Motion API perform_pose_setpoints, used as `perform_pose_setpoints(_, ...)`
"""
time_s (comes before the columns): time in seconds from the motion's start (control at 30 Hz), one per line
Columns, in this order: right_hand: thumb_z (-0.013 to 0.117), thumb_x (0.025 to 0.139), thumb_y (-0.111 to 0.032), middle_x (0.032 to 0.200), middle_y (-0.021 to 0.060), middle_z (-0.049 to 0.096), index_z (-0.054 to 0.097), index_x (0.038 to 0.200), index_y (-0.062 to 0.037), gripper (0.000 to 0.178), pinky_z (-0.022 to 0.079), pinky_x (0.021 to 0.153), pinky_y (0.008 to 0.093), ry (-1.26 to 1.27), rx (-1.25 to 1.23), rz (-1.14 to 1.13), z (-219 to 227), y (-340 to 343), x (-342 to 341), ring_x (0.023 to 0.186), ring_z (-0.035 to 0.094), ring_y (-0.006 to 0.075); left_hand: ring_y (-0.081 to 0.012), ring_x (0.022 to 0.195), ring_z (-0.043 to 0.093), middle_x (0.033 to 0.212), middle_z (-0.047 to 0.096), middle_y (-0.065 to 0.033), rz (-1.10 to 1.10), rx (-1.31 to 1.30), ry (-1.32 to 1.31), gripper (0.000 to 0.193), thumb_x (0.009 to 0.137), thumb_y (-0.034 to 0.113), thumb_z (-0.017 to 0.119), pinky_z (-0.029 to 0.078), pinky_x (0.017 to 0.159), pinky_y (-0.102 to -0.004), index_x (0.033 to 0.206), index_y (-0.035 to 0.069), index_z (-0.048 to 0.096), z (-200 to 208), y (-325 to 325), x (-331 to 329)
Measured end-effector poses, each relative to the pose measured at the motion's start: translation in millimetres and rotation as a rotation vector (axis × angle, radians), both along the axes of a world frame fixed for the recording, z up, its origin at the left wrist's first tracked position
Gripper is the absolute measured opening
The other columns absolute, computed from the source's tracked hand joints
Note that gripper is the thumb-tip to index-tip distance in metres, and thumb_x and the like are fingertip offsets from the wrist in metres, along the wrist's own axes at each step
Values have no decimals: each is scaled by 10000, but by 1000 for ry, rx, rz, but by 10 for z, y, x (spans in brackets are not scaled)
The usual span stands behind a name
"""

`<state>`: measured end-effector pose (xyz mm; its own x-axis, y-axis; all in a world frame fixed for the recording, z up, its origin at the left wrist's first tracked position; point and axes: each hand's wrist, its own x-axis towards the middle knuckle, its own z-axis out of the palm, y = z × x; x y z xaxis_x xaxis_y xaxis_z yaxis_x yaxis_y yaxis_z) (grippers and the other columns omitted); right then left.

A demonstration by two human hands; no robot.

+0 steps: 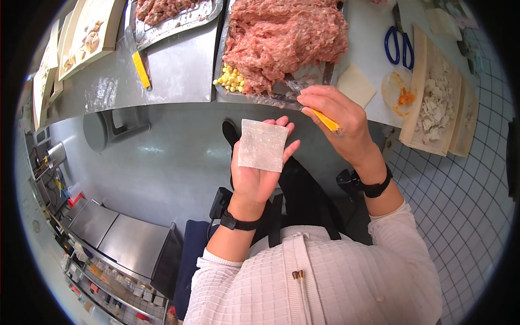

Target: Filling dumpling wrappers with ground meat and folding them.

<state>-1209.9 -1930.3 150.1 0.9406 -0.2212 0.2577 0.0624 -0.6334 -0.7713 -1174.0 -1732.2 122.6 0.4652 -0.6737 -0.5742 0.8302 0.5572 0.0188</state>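
Note:
A pale, square wonton wrapper (262, 145) lies flat across the palm of my left hand (253, 183), whose fingers stretch out beneath it. My right hand (346, 120) is closed round the yellow handle of a spatula (326, 122). The spatula's blade reaches to the near edge of a metal tray and its tip is hard to make out. A large mound of pink minced meat (281, 46) fills much of that tray, with yellow corn kernels (232, 80) at its near left corner. Right of the tray lies a pale square stack of wrappers (356, 85).
Blue-handled scissors (400, 50) and a round lid with orange residue (399, 93) lie on the right, beside a wooden box (416, 81) of pale scraps. On the left are a second yellow-handled spatula (141, 70), another meat tray (179, 31) and wooden boxes (89, 35).

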Motion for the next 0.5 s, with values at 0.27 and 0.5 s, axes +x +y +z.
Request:
perform_pose_setpoints(0.27, 627, 935, -109, 969, 115, 680, 662, 1027, 9, 154, 557, 738, 289, 238, 713, -233, -103, -51, -1, 832, 679, 191, -404, 1364, 366, 1432, 432, -222, 13, 17, 8, 516, 994, 377, 331, 296, 1126, -573, 1316, -1, 471, -66, 46, 30)
perform_pose_setpoints(0.5, 564, 991, -205, 906, 102, 661, 632, 1088, 21, 256, 572, 729, 298, 175, 1393, -339, -223, -228, -107, 793, 676, 167, -406, 1364, 365, 1442, 415, -236, 14, 27, 11, 511, 997, 375, 334, 296, 1128, -570, 1314, -3, 470, -107, 71, 42)
